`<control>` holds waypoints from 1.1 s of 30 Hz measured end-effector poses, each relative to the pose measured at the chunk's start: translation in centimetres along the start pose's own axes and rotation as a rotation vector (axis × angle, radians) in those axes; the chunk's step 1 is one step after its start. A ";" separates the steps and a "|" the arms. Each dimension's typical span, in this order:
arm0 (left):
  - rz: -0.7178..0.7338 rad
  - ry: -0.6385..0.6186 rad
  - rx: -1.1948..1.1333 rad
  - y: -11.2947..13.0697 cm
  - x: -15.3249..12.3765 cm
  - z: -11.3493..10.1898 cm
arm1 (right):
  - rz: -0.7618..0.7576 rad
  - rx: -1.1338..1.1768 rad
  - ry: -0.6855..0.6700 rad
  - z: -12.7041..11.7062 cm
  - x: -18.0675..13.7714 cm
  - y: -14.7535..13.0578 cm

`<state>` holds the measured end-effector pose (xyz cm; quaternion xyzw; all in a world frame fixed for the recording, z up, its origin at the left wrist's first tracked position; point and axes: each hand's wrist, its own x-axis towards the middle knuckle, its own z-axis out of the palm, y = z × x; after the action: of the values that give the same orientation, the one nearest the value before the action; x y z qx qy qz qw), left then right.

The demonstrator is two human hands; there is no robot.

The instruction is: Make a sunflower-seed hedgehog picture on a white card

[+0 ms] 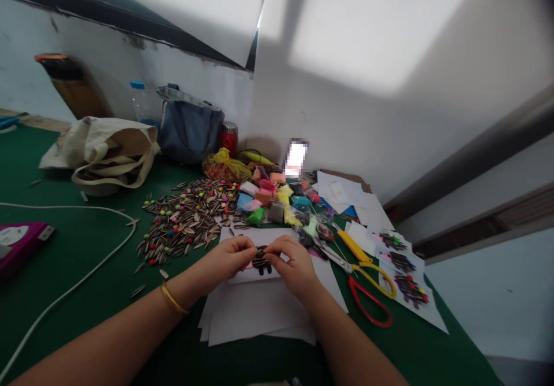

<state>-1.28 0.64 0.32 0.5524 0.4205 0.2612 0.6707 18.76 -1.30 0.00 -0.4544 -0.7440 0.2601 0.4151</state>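
Observation:
My left hand point(231, 260) and my right hand point(292, 266) meet over a stack of white paper sheets point(255, 308) on the green table point(78, 259). Both pinch a small dark cluster of sunflower seeds point(261, 259) stuck together, held just above the top sheet. My left wrist wears a gold bangle point(172, 299). A pile of loose striped sunflower seeds point(186, 218) mixed with small coloured beads lies just beyond my left hand.
Packets of coloured clay point(268, 198) lie behind the paper. Red and yellow scissors point(367, 285) rest to the right, beside sheets carrying finished seed figures point(407, 282). Bags point(108, 149), a bottle, a red cup and a phone stand along the wall. A white cable point(86, 268) crosses the left side.

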 end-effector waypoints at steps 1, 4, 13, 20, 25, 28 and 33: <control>-0.009 -0.013 -0.014 0.1 0.0 0.0 | -0.002 -0.007 -0.005 -0.2 0.0 -0.1; -0.035 -0.037 -0.068 0.3 -0.1 0.1 | -0.017 -0.016 -0.012 -0.5 0.0 -0.2; -0.026 -0.024 -0.008 0.2 0.1 0.1 | -0.028 0.000 0.000 -0.8 0.0 0.2; 0.150 0.338 0.847 -0.2 0.7 -2.5 | 0.124 -0.296 -0.174 -3.5 0.5 2.9; 0.016 0.282 1.155 0.1 0.6 -2.9 | 0.131 -0.412 -0.269 -2.9 0.3 3.2; -0.009 0.264 1.202 0.2 0.6 -2.6 | 0.111 -0.441 -0.279 -2.3 0.2 2.9; -0.005 0.235 1.233 0.3 0.6 -2.5 | 0.116 -0.450 -0.286 -1.8 0.4 2.4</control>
<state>-3.13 2.49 0.36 0.8042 0.5661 0.0279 0.1788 21.31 0.15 -0.77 -0.5357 -0.8069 0.1730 0.1787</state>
